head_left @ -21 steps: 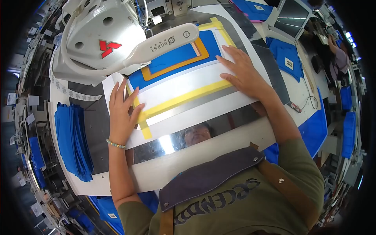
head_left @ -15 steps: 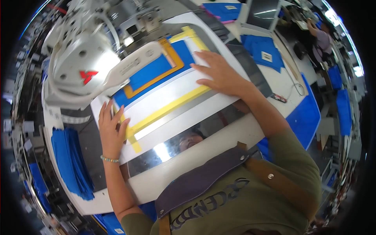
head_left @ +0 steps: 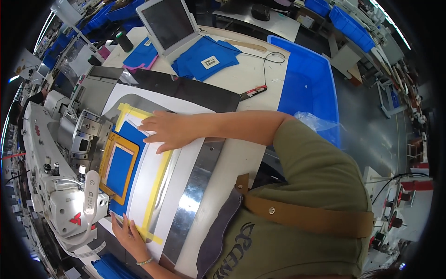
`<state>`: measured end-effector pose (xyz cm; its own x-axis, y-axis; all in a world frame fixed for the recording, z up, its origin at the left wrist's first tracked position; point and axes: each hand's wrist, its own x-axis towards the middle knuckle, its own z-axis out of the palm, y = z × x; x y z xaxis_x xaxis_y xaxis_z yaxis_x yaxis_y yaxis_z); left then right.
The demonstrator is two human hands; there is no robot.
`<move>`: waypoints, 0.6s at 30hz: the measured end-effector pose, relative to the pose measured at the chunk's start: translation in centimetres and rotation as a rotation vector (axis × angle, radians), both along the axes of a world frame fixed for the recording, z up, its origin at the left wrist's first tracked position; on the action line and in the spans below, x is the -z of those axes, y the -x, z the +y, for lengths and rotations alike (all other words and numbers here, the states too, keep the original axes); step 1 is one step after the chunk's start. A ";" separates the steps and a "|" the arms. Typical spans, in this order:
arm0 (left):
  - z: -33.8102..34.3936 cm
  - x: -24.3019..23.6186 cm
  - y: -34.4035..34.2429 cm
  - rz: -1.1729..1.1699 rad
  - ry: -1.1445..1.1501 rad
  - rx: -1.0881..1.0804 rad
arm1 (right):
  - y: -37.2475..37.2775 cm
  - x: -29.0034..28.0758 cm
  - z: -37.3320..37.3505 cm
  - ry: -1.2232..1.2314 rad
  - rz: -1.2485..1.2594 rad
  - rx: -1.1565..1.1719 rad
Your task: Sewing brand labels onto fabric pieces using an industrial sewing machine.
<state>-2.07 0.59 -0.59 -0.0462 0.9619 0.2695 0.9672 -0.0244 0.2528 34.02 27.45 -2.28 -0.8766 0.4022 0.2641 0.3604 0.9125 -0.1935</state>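
Observation:
My right hand [head_left: 169,130] lies open on a white sheet [head_left: 147,179] edged with yellow tape [head_left: 158,186], its fingers spread near the far corner. My left hand [head_left: 129,238] rests open at the sheet's near end, beside a corner of the tape. Between them, along the sheet's left side, runs a piece of blue fabric [head_left: 134,132]. An orange rectangular frame [head_left: 132,174] sits over the fabric, with blue showing through its opening. At its left stands the white sewing machine [head_left: 65,204], whose pale lever [head_left: 90,195] hangs close to the frame's near end.
Beyond the sheet, a stack of blue fabric pieces [head_left: 209,58] lies by a grey-screened panel [head_left: 167,23]. A red-handled cutter [head_left: 254,92] rests on the table. A large blue bin [head_left: 311,88] stands at the right. More blue fabric [head_left: 114,267] is piled near the lower left.
The view has swung round to the right, so the machine and sheet appear turned and farther left. Both hands remain spread on the sheet in about the same places.

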 end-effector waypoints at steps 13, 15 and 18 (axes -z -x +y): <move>-0.1 0.4 0.1 -0.031 -0.013 -0.033 | -19.6 -6.3 9.5 -0.121 0.319 0.842; -0.1 0.5 0.0 -0.048 -0.010 -0.032 | -21.8 -5.0 10.7 -0.054 0.268 0.918; -0.3 0.6 0.0 -0.039 -0.022 -0.040 | -22.3 -2.8 12.1 0.184 0.314 0.809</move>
